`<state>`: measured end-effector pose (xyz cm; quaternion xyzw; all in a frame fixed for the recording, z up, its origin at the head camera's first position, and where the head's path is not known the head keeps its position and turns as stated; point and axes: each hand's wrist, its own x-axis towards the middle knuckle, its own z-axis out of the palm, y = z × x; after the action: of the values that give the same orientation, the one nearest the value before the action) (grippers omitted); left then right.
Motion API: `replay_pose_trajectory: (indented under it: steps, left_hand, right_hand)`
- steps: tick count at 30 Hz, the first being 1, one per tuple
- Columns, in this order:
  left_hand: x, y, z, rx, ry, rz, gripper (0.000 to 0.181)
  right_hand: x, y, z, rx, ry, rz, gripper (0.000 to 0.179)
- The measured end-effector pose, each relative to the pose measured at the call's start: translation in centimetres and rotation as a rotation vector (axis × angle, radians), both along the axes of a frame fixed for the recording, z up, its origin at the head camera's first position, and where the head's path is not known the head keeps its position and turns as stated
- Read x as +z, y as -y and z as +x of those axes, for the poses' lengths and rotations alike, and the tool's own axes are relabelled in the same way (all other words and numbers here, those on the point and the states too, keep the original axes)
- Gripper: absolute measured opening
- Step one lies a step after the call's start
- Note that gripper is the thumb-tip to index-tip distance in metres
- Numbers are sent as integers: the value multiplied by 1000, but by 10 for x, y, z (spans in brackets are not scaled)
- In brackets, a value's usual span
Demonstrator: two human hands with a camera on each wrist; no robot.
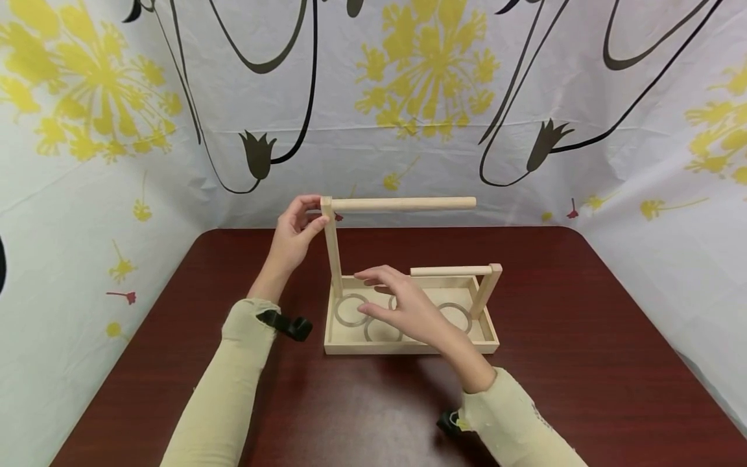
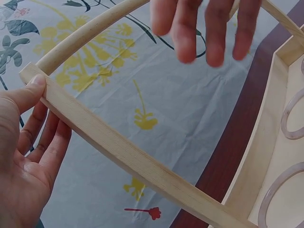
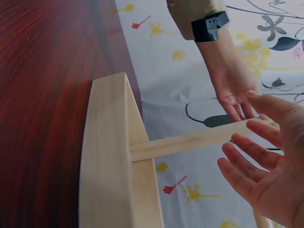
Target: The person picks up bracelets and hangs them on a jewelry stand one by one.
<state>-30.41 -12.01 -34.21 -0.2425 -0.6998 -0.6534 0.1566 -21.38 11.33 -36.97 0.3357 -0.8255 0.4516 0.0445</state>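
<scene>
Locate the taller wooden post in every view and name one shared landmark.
Head: the taller post stands just left of centre, at the left end of the tray.
Left wrist: the taller post slants from upper left to lower right.
Right wrist: the taller post runs rightward from near the centre.
Shared landmark: the left hand, pinching its upper end.
</scene>
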Motion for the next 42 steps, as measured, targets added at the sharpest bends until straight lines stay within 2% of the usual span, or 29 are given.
replay_pose_trajectory:
  steps: [15,25,33,42]
  left_hand:
    - [-1,0,1,-15,5,24,34]
    - [-3,0,-1,-10,4,23,34]
    - [-3,0,-1,-3,6,26,34]
    - [-2,-1,0,-2,15,32,34]
  right_hand:
    - [-23,10,-10,-35,96,-47,48]
    - [-40,10,-21,-37,251,-150,48]
    - [-58,10,-29,-39,326,-192,44]
    - [-65,13,-33,-79,422,-248,47]
